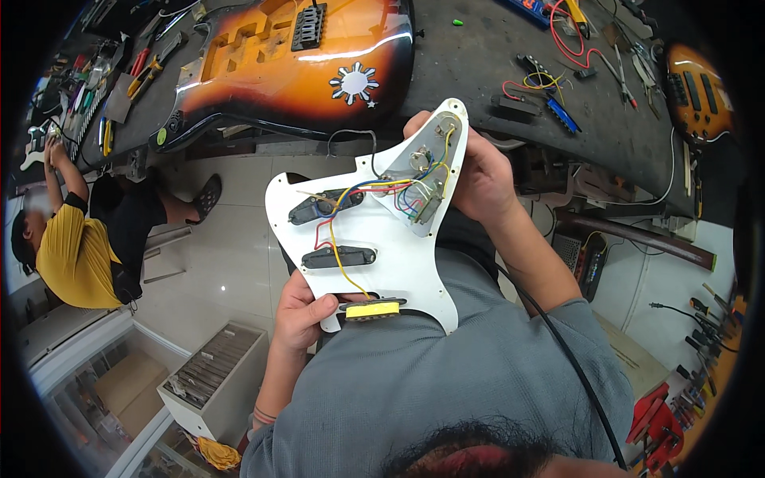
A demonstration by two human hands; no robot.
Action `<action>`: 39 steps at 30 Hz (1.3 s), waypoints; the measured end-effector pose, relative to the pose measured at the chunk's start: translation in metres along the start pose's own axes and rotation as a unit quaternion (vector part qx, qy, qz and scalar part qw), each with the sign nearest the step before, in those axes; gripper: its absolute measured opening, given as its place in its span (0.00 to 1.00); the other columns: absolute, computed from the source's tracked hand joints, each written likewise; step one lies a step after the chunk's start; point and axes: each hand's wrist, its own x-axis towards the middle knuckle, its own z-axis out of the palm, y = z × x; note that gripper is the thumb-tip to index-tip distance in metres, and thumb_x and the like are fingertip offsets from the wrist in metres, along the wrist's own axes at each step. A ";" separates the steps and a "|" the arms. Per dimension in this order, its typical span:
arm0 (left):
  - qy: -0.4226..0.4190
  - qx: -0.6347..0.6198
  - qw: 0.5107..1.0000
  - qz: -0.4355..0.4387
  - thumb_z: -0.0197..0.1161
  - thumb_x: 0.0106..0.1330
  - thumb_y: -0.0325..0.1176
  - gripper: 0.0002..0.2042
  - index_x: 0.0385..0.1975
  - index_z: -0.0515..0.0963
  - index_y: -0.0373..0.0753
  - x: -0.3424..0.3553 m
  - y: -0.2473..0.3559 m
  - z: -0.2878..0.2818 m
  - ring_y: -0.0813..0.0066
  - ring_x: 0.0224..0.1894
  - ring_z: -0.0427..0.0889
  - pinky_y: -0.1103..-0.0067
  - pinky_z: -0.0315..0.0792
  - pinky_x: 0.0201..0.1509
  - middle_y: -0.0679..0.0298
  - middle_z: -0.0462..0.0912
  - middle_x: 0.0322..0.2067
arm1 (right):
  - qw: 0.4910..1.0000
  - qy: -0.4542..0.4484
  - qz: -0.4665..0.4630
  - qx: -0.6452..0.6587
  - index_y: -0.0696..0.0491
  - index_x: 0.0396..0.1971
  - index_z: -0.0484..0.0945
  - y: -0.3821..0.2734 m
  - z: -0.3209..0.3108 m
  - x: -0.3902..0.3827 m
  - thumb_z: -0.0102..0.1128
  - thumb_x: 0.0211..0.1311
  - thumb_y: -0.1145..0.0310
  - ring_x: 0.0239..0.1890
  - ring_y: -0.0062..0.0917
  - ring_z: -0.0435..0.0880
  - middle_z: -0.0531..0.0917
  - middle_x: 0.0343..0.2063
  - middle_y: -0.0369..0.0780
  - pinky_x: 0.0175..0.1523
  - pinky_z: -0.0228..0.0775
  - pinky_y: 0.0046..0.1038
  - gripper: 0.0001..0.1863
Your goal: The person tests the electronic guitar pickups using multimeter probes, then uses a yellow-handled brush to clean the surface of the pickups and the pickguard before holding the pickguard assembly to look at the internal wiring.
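Observation:
Between both hands I hold a white guitar pickguard, its wired back side facing up. My left hand grips the lower left edge, thumb on top, beside a pickup with yellow tape. My right hand is closed around the upper right edge, most of its fingers behind the plate. Two black pickups, an upper one and a lower one, sit in the plate. Coloured wires run to the pots and the selector switch on a silvery shield. A loose black wire sticks out past the edge.
A sunburst guitar body with open cavities lies on the dark workbench. Loose pickups, wires and tools lie to its right. Another person in a yellow shirt works at far left. A white box stands lower left.

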 end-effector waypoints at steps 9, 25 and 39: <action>0.001 -0.005 1.000 -0.016 0.68 0.71 0.30 0.28 0.69 0.69 0.27 0.002 0.000 0.000 0.52 0.53 0.91 0.62 0.82 0.63 0.42 0.87 0.53 | 0.992 -0.112 -0.017 0.052 0.61 0.55 0.78 0.015 -0.038 0.008 0.34 0.85 0.57 0.53 0.27 0.82 0.83 0.49 0.42 0.63 0.73 0.31 0.26; -0.002 -0.012 1.000 -0.022 0.68 0.71 0.31 0.28 0.68 0.70 0.27 0.001 -0.007 -0.007 0.51 0.54 0.90 0.61 0.82 0.64 0.43 0.86 0.56 | 0.996 -0.040 -0.018 0.081 0.54 0.62 0.72 0.019 -0.043 -0.006 0.55 0.79 0.63 0.59 0.27 0.80 0.78 0.56 0.40 0.65 0.74 0.34 0.18; 0.057 -0.017 0.998 -0.030 0.71 0.65 0.31 0.32 0.67 0.70 0.24 0.002 -0.008 0.004 0.55 0.47 0.93 0.65 0.86 0.56 0.42 0.90 0.46 | 0.981 -0.076 0.011 0.179 0.53 0.62 0.75 0.020 -0.050 -0.004 0.45 0.82 0.64 0.57 0.26 0.83 0.82 0.57 0.41 0.64 0.76 0.34 0.17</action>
